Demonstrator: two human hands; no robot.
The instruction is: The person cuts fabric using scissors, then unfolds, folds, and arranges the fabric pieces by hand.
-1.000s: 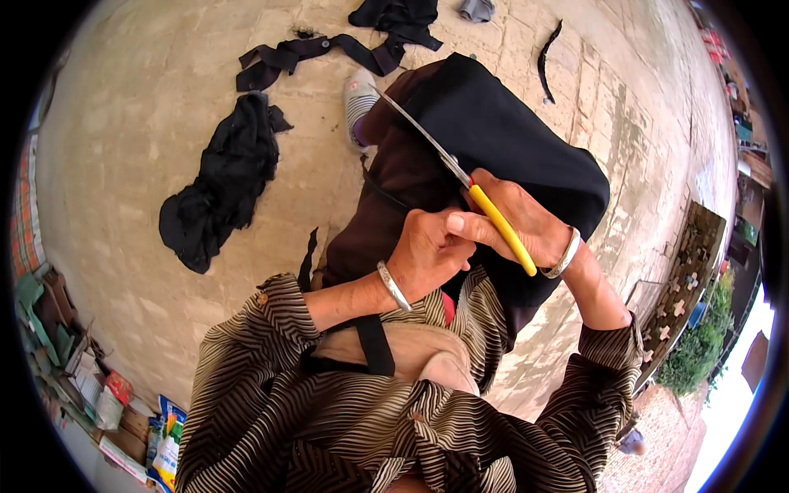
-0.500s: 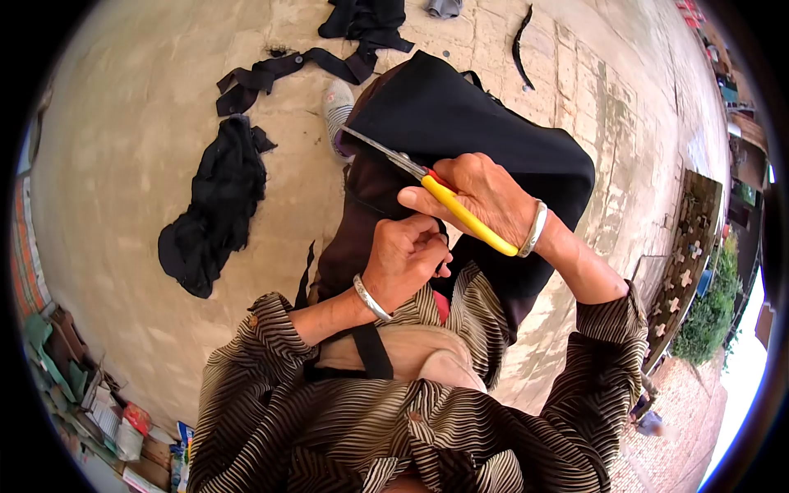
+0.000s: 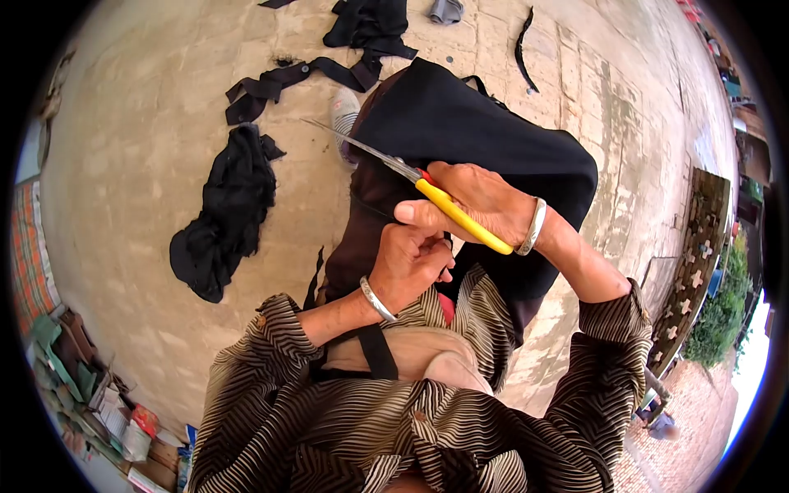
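Note:
Scissors with yellow and red handles lie across my right hand, which is closed around them. Their long metal blades point up and left, over the lap. Just below, my left hand is curled shut, with a dark bit of cloth showing at its fingertips. The right thumb lies close against the left knuckles. A large black cloth drapes over my knees and runs under both hands. What the fingers pinch is partly hidden.
On the ground at left lies a crumpled black cloth piece. Black strips and another black heap are farther ahead, beside a grey scrap. A thin black strip lies to the right. Clutter stands lower left.
The scissors have turned slightly and their tips reach farther left, with the blades appearing a little more apart. Both hands stay close together. The whole view has shifted slightly.

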